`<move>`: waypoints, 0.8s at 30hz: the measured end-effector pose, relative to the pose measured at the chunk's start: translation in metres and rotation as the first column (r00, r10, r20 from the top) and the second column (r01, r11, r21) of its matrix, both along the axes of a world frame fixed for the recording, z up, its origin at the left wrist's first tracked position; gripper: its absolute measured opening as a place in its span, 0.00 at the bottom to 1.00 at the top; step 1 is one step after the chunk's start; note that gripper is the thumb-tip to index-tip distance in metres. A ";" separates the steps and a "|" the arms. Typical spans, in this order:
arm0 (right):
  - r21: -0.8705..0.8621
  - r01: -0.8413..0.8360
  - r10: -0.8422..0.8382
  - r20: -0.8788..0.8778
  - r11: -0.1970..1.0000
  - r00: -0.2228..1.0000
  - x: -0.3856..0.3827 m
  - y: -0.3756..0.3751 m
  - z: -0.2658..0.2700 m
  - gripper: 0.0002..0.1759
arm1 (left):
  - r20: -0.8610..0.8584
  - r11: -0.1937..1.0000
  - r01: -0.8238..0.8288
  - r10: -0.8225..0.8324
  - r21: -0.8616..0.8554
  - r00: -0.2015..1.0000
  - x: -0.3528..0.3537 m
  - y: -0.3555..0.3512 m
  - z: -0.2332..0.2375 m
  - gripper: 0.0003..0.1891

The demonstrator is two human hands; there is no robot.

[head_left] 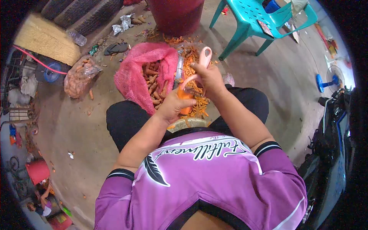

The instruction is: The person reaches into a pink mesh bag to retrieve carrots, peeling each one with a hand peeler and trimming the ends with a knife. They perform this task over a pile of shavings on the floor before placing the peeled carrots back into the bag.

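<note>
My left hand (172, 106) is closed round an orange, peeled-looking carrot (186, 100), held between my knees. My right hand (211, 79) grips a pale pink peeler (205, 56), its looped handle end sticking out above the fist. The peeler's head lies at the carrot's upper end; whether the blade touches it is hard to see. Below both hands spreads a heap of orange peelings (201, 109). Just left of them stands an open pink mesh sack (128, 73) of brownish unpeeled carrots (152, 82).
A dark red tub (176, 17) stands ahead, with a green plastic chair (249, 25) to its right. On the left lie a clear bag of carrots (79, 78) and a sandal (115, 48). A motorcycle (329, 145) is at right. Another person (45, 199) appears lower left.
</note>
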State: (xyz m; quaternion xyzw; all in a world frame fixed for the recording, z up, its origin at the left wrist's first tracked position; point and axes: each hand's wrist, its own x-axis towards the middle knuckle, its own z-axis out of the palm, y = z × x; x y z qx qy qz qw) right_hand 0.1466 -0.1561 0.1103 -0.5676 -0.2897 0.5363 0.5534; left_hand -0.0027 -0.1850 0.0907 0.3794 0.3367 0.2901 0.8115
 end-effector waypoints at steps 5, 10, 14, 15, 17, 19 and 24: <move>-0.039 0.098 -0.099 -0.019 0.994 0.995 0.012 0.010 0.006 0.12 | -0.075 0.990 -0.084 0.093 0.116 0.993 0.006 0.002 -0.007 0.25; 0.018 -0.033 0.034 -0.041 0.999 0.999 -0.008 -0.005 -0.003 0.12 | -0.183 0.968 0.010 0.037 0.250 0.982 0.008 0.004 0.008 0.34; 0.032 -0.106 0.108 -0.065 0.994 0.992 0.000 0.008 -0.010 0.12 | -0.057 0.996 0.025 -0.019 0.090 0.998 0.005 0.006 -0.002 0.36; 0.031 -0.118 0.120 -0.057 0.992 0.991 0.001 0.010 -0.012 0.12 | -0.037 0.999 0.043 -0.042 0.019 0.998 0.001 0.007 -0.001 0.36; 0.018 -0.182 0.182 0.002 0.983 0.983 -0.001 0.009 -0.003 0.11 | 0.030 0.995 0.093 -0.092 -0.043 0.995 -0.002 0.009 0.004 0.36; -0.021 -0.280 0.281 0.099 0.960 0.955 -0.003 0.002 0.012 0.12 | 0.117 0.988 0.153 -0.149 -0.025 0.982 -0.005 0.009 0.005 0.38; 0.004 -0.246 0.240 0.206 0.969 0.949 0.014 0.016 -0.004 0.10 | 0.083 0.933 0.361 -0.359 -0.011 0.930 -0.013 0.002 0.002 0.27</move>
